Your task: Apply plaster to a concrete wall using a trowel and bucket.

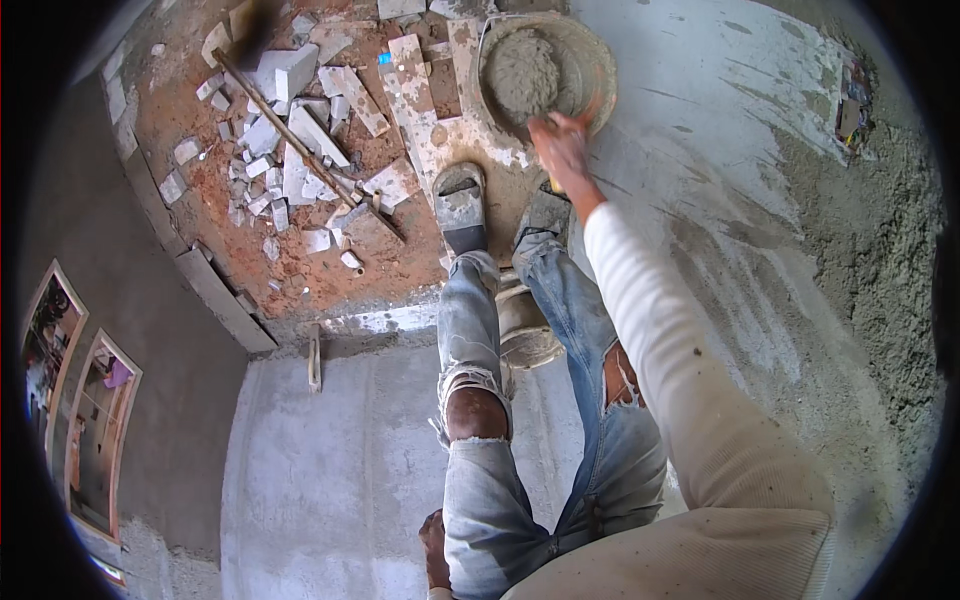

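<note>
A round bucket (603, 75) with a mound of wet grey mortar (522, 72) in it stands just ahead of my feet. My right hand (563, 150) is at its near rim, arm stretched forward and fingers closed. A small yellowish piece (557, 185), like the end of a handle, shows below that hand; motion blur and the hand hide the rest. My left hand (433, 550) hangs low beside my left thigh, its fingers mostly out of sight, so what it holds does not show.
My shoes (461, 205) stand on mortar-stained boards (412, 75). A second bucket (528, 330) is behind my legs. Broken white blocks (295, 72) and a long pole (300, 140) lie on reddish ground at left. Rough mortar (885, 235) covers the right-hand wall; window openings (100, 430) are at left.
</note>
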Demonstrator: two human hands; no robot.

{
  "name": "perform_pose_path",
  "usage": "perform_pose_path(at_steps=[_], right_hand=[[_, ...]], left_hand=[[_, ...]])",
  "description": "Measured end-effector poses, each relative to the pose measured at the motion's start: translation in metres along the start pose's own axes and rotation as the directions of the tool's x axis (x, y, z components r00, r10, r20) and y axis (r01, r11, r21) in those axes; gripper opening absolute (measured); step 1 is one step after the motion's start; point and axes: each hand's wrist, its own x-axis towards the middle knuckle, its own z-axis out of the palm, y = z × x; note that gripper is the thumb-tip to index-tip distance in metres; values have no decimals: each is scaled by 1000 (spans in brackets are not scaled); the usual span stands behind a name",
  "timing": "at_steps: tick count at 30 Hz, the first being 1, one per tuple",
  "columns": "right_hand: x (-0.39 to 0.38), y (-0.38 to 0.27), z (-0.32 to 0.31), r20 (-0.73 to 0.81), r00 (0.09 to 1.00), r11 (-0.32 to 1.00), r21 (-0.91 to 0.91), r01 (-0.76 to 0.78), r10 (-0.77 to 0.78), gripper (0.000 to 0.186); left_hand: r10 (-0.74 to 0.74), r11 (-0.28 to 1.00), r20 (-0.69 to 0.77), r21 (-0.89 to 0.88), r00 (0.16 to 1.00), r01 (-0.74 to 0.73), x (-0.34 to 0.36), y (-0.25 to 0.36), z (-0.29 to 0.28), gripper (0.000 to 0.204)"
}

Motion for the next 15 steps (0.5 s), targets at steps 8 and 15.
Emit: perform_pose_path(at_steps=[8, 15], right_hand=[[-47, 9, -149, 120, 987, 910, -388, 144, -105, 29], [-178, -328, -387, -217, 958, 957, -183, -227, 186, 37]], left_hand=[[214, 977, 121, -34, 969, -211, 25, 30, 21, 40], [381, 923, -54, -42, 923, -383, 73, 64, -2, 31]])
